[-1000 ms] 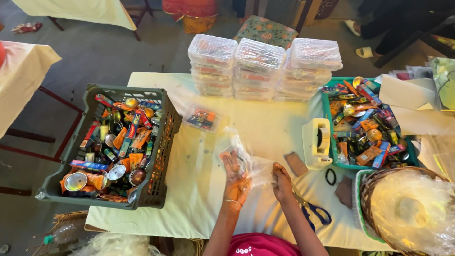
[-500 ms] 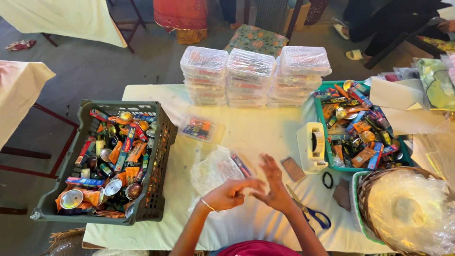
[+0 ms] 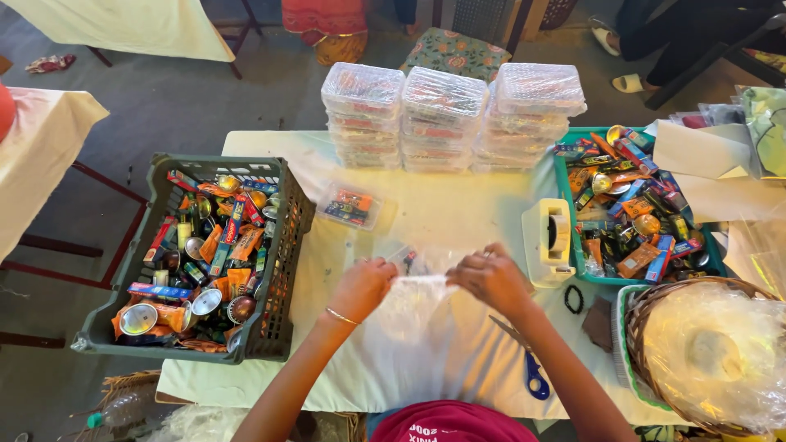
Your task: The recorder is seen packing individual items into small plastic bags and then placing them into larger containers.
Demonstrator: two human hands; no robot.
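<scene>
Left hand: our left hand (image 3: 362, 286) is curled closed, pinching the left end of the top edge of a clear plastic bag (image 3: 409, 315); a thin bangle sits on the wrist

Right hand: our right hand (image 3: 491, 278) is likewise closed, fingers bent over the right end of the same edge, so the bag's mouth is stretched between the two hands

Bag: it lies flat on the bench (image 3: 442, 213), right in front of us at the near middle; small coloured items show through the plastic near its top, too blurred to name

Dark crate: to our left a dark green slatted crate (image 3: 278, 270) sits on the bench's left end, filled with small cartons, tubes and shiny round metal cups

Small pack: a filled clear packet (image 3: 350, 205) lies just beyond the hands, between the crate and the stacks

Stacks: three piles of clear lidded containers (image 3: 450, 115) stand side by side at the far edge

Teal tray: to our right a teal tray (image 3: 565, 184) holds more mixed cartons and tubes

Tape dispenser: a pale tape dispenser (image 3: 550, 241) stands against the tray's near left side, close to the right hand

Scissors: blue-handled scissors (image 3: 528, 368) lie beside the right forearm

Basket: a wicker basket (image 3: 655, 311) covered in clear film sits at the near right corner
</scene>
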